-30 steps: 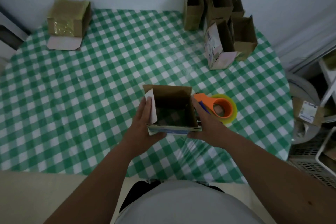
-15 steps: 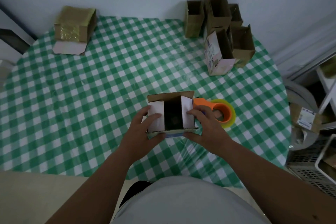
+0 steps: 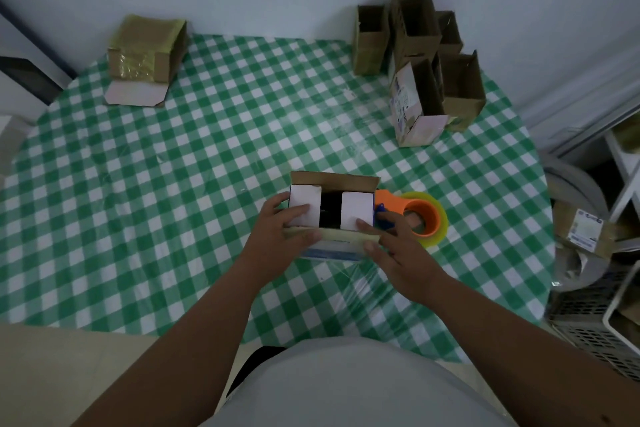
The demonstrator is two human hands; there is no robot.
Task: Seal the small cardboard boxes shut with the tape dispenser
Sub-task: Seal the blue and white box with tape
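Note:
A small cardboard box [image 3: 334,179] stands on the green checked tablecloth [image 3: 194,166] just in front of me. Its two white side flaps are folded inward with a dark gap between them. The far brown flap stands up and the near flap is raised under my thumbs. My left hand [image 3: 277,241] grips the box's left near corner, fingers on the left flap. At the right near corner my right hand [image 3: 398,255] grips it, a finger on the right flap. An orange tape dispenser [image 3: 420,215] with a yellowish roll lies against the box's right side, held by neither hand.
Several open brown boxes [image 3: 415,55] are clustered at the table's far right by the wall. A box wrapped in yellowish tape [image 3: 145,48] sits at the far left with one flap out. Off the table's right edge are a labelled box [image 3: 585,229] and plastic crates [image 3: 595,333].
The box was open with my hands on its sides. Both side flaps have since been folded inward, and my fingers have moved onto them with my thumbs on the near flap.

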